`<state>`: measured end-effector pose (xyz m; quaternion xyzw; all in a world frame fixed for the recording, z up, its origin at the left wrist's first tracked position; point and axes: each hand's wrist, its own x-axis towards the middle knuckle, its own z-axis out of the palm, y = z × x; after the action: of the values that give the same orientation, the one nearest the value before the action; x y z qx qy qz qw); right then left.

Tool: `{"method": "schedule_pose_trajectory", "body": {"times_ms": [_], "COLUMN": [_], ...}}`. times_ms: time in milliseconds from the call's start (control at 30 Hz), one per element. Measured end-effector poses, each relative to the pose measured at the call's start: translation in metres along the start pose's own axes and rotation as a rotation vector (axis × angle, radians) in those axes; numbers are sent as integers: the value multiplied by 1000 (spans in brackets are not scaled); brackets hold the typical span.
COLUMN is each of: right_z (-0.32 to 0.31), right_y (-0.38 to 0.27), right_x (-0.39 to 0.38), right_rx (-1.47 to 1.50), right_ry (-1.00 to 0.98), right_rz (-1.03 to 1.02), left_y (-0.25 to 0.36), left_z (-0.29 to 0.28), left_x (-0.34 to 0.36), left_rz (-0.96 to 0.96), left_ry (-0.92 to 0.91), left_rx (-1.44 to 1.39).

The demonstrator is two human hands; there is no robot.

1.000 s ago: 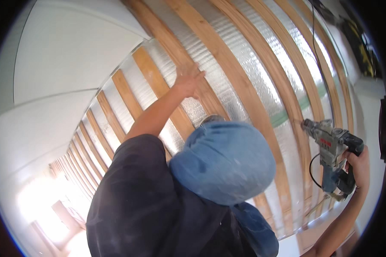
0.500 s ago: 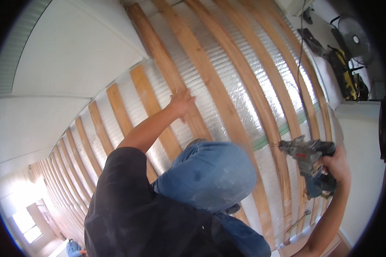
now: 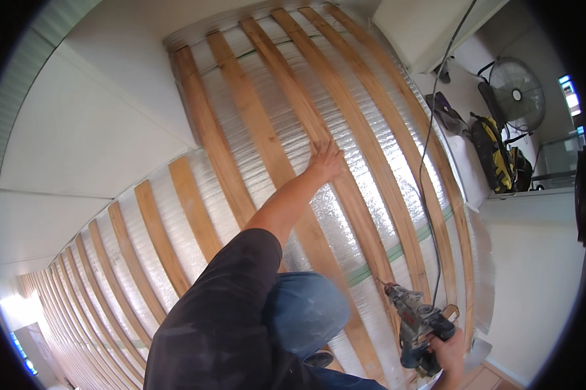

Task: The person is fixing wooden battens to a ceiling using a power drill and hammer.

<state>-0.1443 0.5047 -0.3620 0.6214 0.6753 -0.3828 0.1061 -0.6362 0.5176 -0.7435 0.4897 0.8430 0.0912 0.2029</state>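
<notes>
At lower right, a scuffed grey-and-dark hammer drill point(image 3: 415, 322), angled with its nose toward the upper left and its thin bit point(image 3: 382, 283) at the face of a long wooden batten point(image 3: 361, 208). Contact between tip and wood — too small to tell. Closed round the drill's rear handle, the right hand point(image 3: 447, 351), with the trigger finger hidden. Further up the same batten, the left hand point(image 3: 327, 161), laid palm-down with fingers loosely spread, holding nothing.

For good work here, best to set the bit square to the batten's face, near the middle of its width rather than by an edge, to spare the wood from splitting. Better to line up wrist and forearm behind the drill before leaning in, and to add pressure gradually — a slanted push being likely to make the tip skate. Worth pressing firmly through the left hand to steady the batten, well clear of the bit's path. Also wise to leave slack in the dark cable point(image 3: 421, 175), running down close to the drill.

Around the batten, silvery foil sheeting point(image 3: 250, 159), a green strip point(image 3: 395, 252) and more battens point(image 3: 157, 237) in rows. Left of the drill, a bent knee point(image 3: 306, 309) in blue jeans. Off to the upper right, a black-and-yellow bag point(image 3: 494, 153) near a round fan point(image 3: 517, 94).
</notes>
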Motion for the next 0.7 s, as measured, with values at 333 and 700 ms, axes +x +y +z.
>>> {"method": "schedule_pose_trajectory", "body": {"times_ms": [333,700], "right_z": [0,-1], "right_y": [19,4], "right_x": [-4,14], "right_rx": [74,103], "right_ry": [108,28], "right_rz": [21,54], "left_y": [39,84], "left_z": [9,-10], "left_x": [30,140], "left_rz": [-60,159], "left_ry": [-95,0], "left_rx": [240,210]}}
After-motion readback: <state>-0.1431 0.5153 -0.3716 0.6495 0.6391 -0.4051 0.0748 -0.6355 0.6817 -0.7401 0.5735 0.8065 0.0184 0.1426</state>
